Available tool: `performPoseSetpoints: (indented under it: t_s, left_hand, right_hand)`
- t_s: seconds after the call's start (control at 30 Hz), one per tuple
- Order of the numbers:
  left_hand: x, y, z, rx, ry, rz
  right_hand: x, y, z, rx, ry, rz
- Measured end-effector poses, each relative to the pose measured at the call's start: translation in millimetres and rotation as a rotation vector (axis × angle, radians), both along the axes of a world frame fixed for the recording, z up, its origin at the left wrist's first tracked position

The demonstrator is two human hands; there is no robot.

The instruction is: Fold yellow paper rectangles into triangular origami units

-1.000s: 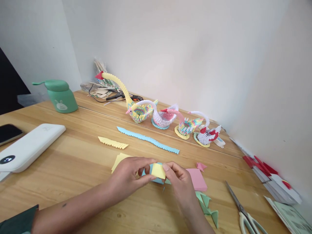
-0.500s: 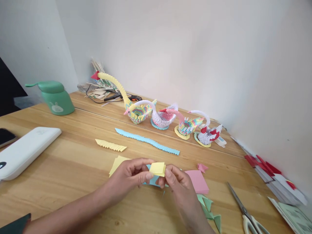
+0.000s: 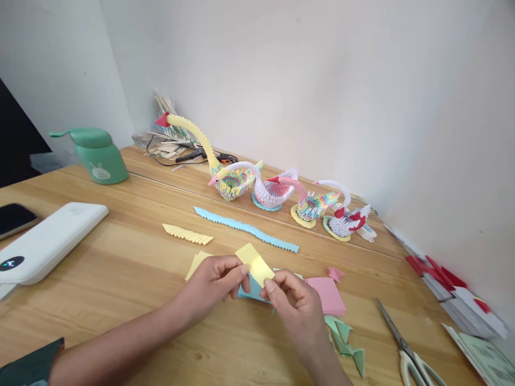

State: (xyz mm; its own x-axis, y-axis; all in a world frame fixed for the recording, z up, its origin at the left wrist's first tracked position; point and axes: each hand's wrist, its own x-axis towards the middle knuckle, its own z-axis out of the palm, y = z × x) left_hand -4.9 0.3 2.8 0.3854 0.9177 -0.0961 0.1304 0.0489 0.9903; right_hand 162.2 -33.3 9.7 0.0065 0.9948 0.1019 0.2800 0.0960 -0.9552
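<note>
A small rectangle of yellow paper [image 3: 255, 264] is held up over the table between both hands. My left hand [image 3: 219, 276] pinches its left edge between thumb and fingers. At its lower right corner, my right hand [image 3: 292, 295] grips it the same way. Below the hands lies blue paper [image 3: 253, 291], partly hidden by them. Yellow paper sheets [image 3: 197, 264] show behind my left hand. To the right of my right hand sit a pink paper stack [image 3: 328, 295] and several folded green paper pieces [image 3: 341, 338].
Several folded-paper swans [image 3: 233, 179] stand at the back. A blue paper strip [image 3: 245, 228] and a yellow one [image 3: 187, 234] lie before them. Scissors [image 3: 404, 343] rest at right. At left are a white power bank [image 3: 60, 236], a phone [image 3: 16, 219] and a green bottle [image 3: 100, 158].
The yellow paper, folded smaller and held flat before, is now a longer rectangle tilted upward between the hands. The whole view has shifted slightly.
</note>
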Motion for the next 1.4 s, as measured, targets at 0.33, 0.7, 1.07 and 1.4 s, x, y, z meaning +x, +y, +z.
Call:
performPoseSetpoints:
  t_s: [0.33,0.7,1.07,1.4]
  left_hand:
    - [2,-1,1.9,-0.017,0.048,0.051]
    - [0,-8,5.7,0.091,0.101,-0.044]
    - [2,-3,-1.0,-0.013,-0.004,-0.122]
    - [8,-6,-2.6,-0.046,-0.001,-0.057]
  right_hand:
    - [19,10,-4.0,0.702,-0.513,0.142]
    - [15,7,-3.1,0.417,-0.259,0.067]
    - [11,11,-5.9,-0.057,0.082,-0.014]
    - [3,8,-9.2,-0.004,0.067,-0.083]
